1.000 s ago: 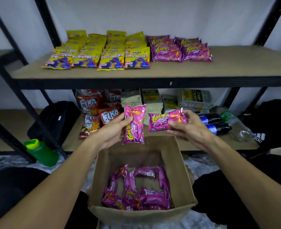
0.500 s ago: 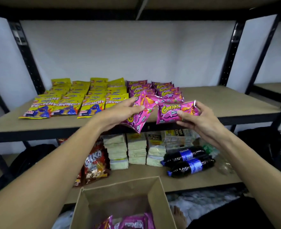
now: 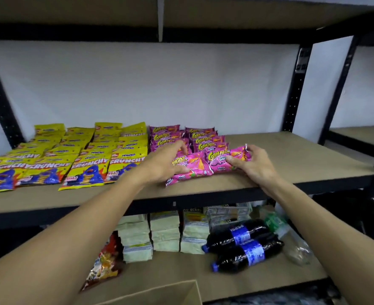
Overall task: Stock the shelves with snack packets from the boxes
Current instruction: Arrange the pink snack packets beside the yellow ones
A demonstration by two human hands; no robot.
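The left hand (image 3: pixel 159 166) grips the left pink packet (image 3: pixel 191 165), whose long axis slants from the front edge of the shelf (image 3: pixel 291 164) towards the back right. The right hand (image 3: pixel 255 167) pinches the right pink packet (image 3: pixel 221 161), which lies lengthwise along that edge, logo upright. Both sit just in front of the stocked pink rows (image 3: pixel 203 139).

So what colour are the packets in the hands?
Pink packets with yellow letters; head view shows it.
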